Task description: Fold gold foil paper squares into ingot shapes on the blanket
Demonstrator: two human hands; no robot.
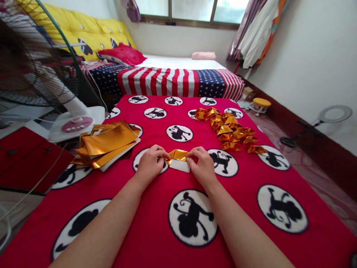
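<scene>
A partly folded sheet of gold foil paper [180, 155] lies on the red cloth in front of me, its gold side at the back and a white flap toward me. My left hand [151, 162] pinches its left end between thumb and fingers. At the right end, my right hand [202, 163] pinches it the same way. To the left is a stack of flat gold paper sheets [110, 138], loosely piled with white undersides showing at the edges. Several folded gold paper shapes [224, 124] sit in a cluster at the back right.
The red cloth [234, 223] with round monkey patches covers the table. A fan [76, 108] stands at the left beside a red cabinet [28, 160]. Behind the table is a bed [167, 80]. A yellow stool [261, 102] and a ring light [334, 113] stand on the right.
</scene>
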